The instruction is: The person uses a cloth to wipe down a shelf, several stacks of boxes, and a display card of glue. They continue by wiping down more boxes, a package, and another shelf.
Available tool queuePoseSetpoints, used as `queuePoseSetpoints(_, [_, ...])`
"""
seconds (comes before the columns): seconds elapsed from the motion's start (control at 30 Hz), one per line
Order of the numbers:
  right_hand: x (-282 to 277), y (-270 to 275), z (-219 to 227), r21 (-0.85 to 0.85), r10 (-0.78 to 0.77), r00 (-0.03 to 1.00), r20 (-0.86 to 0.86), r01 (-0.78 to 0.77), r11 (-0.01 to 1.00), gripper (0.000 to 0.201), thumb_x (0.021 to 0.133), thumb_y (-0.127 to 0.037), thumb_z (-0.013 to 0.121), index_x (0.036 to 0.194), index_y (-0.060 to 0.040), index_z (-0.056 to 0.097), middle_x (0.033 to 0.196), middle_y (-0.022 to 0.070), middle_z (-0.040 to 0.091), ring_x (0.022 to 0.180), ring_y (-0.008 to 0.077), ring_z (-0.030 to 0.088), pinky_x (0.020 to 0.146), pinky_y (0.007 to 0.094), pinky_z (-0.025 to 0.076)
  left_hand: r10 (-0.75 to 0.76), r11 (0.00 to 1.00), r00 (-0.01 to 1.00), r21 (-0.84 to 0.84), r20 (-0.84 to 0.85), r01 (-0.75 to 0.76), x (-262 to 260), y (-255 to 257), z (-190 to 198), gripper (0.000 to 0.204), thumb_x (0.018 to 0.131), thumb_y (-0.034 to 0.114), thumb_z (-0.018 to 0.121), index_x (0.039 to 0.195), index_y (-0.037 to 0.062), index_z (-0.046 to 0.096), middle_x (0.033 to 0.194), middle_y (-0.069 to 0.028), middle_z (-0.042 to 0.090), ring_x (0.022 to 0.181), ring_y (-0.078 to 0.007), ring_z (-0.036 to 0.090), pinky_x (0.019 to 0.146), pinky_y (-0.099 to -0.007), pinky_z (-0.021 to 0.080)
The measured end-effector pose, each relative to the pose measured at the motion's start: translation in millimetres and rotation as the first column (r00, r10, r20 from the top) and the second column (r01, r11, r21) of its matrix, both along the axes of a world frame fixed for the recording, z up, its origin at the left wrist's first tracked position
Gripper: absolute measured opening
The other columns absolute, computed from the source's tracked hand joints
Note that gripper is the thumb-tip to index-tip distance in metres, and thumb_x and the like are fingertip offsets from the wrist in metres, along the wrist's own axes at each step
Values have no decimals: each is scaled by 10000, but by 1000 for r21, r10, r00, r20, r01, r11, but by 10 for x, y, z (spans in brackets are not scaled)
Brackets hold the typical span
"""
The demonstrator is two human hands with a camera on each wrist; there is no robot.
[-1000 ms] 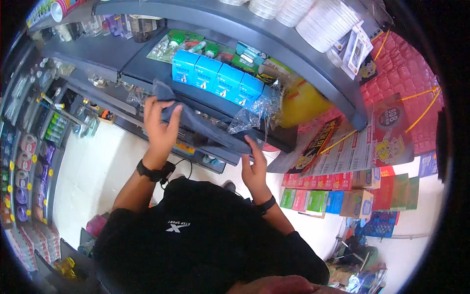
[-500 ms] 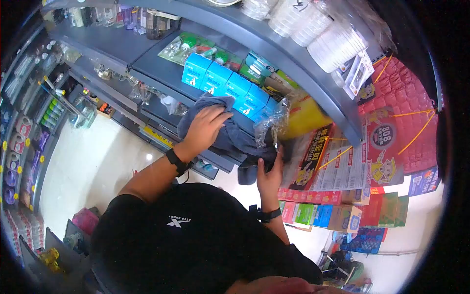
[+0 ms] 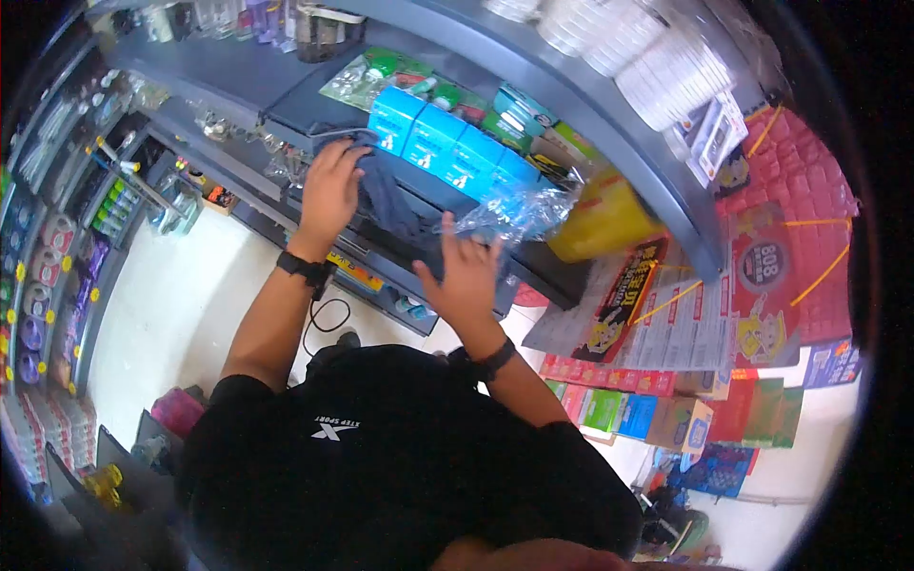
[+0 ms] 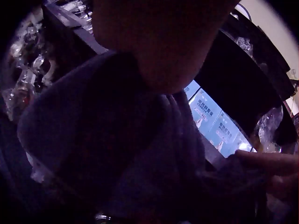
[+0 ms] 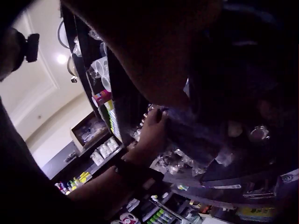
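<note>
A dark grey-blue cloth [image 3: 386,195] is draped along the front edge of a shelf, below a row of blue boxes [image 3: 438,147]. My left hand [image 3: 330,195] grips the cloth's left end, fingers bent over it. At the other end my right hand [image 3: 464,281] has its fingers spread, with the index finger extended and the thumb apart, touching the cloth. The left wrist view has the cloth [image 4: 107,140] hanging in folds beneath the left hand, and a straight finger of the right hand [image 4: 271,163] lying along its far end. The right wrist view is mostly dark.
Crumpled clear plastic [image 3: 528,214] and a yellow package [image 3: 600,219] sit right of the boxes. Stacked white bowls [image 3: 666,76] stand on the upper shelf [image 3: 533,57]. A printed poster [image 3: 657,305] hangs at the right. A black cable [image 3: 324,328] lies on the floor.
The cloth went from stretched along the shelf edge to bunched up, then was spread out again. The left hand has moved back up and left, and the right hand left and up, its fingers opening.
</note>
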State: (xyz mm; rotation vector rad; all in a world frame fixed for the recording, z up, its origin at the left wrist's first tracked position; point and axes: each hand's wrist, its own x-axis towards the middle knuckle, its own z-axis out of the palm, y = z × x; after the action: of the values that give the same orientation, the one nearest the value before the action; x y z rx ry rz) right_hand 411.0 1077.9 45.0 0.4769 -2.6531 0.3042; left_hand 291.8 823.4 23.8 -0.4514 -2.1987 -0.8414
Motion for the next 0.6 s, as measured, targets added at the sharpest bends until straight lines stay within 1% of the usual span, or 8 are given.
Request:
queuePoseSetpoints(0.1, [-61,-121,68,-34,51,994,97,-48,998,915,868,-379,802,1628,-37,422,1080,192,680,1173,419,596,1203,684,281,15,999,999,35,39,-17,20,61,31,378,873,-11,677,1248,40,694,1262,-197,651,1197,-430,618,1031,-509,499])
queuePoseSetpoints(0.13, [-74,-77,40,-41,34,995,95,-30,999,915,868,-379,802,1628,-37,422,1080,192,680,1173,419,596,1203,684,281,-2,1000,999,27,37,1,25,101,24,378,873,-11,677,1248,40,694,1262,-197,651,1197,-430,618,1031,-509,499])
queuePoseSetpoints(0.2, [-78,18,-26,-81,82,996,-41,-85,993,900,872,-371,799,1637,-78,426,1106,210,678,1172,432,594,1195,643,314,69,997,997,23,21,-70,62,200,0,416,866,-59,654,1264,55,698,1295,-205,641,1208,-438,611,1049,-497,493])
queuePoseSetpoints(0.33, [89,282,9,-121,38,998,44,-32,992,875,882,-365,792,1637,-104,436,1117,221,677,1181,437,595,1174,619,351,95,995,995,-14,-33,-96,181,514,-26,375,849,-25,656,1214,39,713,1213,-188,655,1190,-422,621,1042,-517,494])
queuePoseSetpoints(0.4, [173,454,33,-139,-15,991,133,33,990,827,880,-350,796,1601,-97,480,1124,217,682,1178,434,605,1140,612,384,-11,997,996,-82,-86,4,238,697,-126,379,829,-18,640,1190,52,730,1181,-179,660,1183,-409,626,1041,-527,497])
queuePoseSetpoints(0.53, [364,783,-51,-111,-135,982,132,150,982,743,908,-341,791,1541,-59,523,1121,196,687,1132,417,618,1134,622,378,-212,977,977,-16,-20,212,619,1276,-50,373,816,38,641,1174,59,745,1176,-154,671,1187,-391,637,1039,-515,511])
queuePoseSetpoints(0.57, [419,890,-76,-158,-131,967,219,167,973,780,922,-342,783,1580,-55,480,1144,190,685,1148,408,615,1168,639,336,-258,966,966,-2,14,258,696,1396,0,371,818,54,650,1176,58,746,1181,-149,672,1204,-387,633,1054,-516,506])
queuePoseSetpoints(0.6, [455,936,-67,-155,-118,968,222,155,976,780,922,-342,783,1580,-55,480,1144,190,685,1148,408,615,1168,639,336,-245,969,969,2,17,246,731,1504,-42,371,818,54,650,1176,58,746,1181,-149,672,1204,-387,633,1054,-516,506])
